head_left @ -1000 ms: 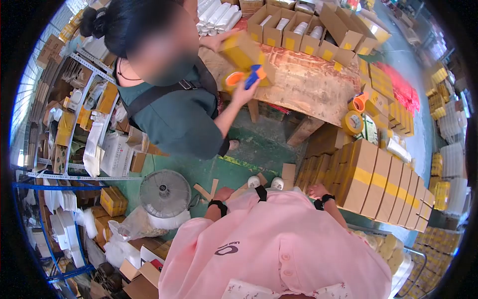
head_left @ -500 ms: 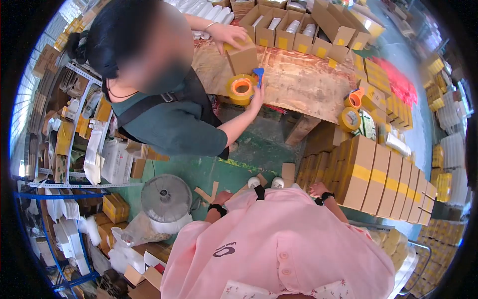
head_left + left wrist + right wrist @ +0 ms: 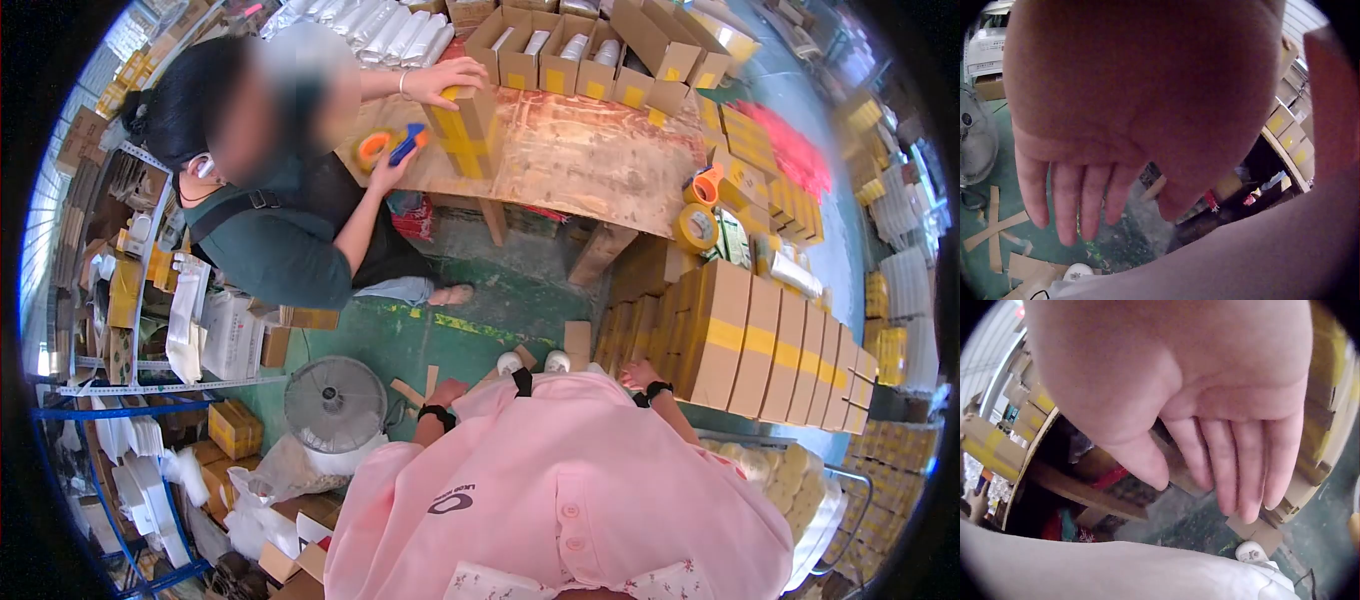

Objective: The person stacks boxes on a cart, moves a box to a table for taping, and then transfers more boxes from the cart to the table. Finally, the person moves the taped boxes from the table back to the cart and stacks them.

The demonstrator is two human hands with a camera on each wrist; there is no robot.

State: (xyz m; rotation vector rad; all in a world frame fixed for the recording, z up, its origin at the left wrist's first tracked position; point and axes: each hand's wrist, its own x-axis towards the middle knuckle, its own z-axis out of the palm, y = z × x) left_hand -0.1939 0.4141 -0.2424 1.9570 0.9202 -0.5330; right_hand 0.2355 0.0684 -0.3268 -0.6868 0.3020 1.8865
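My left hand [image 3: 447, 393] hangs beside my pink shirt, and in the left wrist view its palm and loosely straight fingers [image 3: 1067, 206] hold nothing. On the other side my right hand [image 3: 637, 376] also hangs down, nearest the row of taped cartons [image 3: 728, 325]. Its fingers [image 3: 1227, 469] are relaxed with nothing between them in the right wrist view. Across from me another person [image 3: 260, 240] rests one hand on top of an upright taped carton [image 3: 468, 135] on the wooden table [image 3: 590, 150]. That person's other hand grips a blue-and-orange tape dispenser [image 3: 404, 146].
Another tape dispenser [image 3: 703, 185] and a yellow tape roll [image 3: 696, 228] lie at the table's right end. Open cartons [image 3: 570, 68] line its back. A floor fan [image 3: 335, 403] stands to my left, before loaded shelves [image 3: 150, 270]. Cardboard strips [image 3: 408, 392] lie on the green floor.
The other person has set the carton upright on the table and drawn the tape dispenser back to the left, away from it. My hands hang as before.
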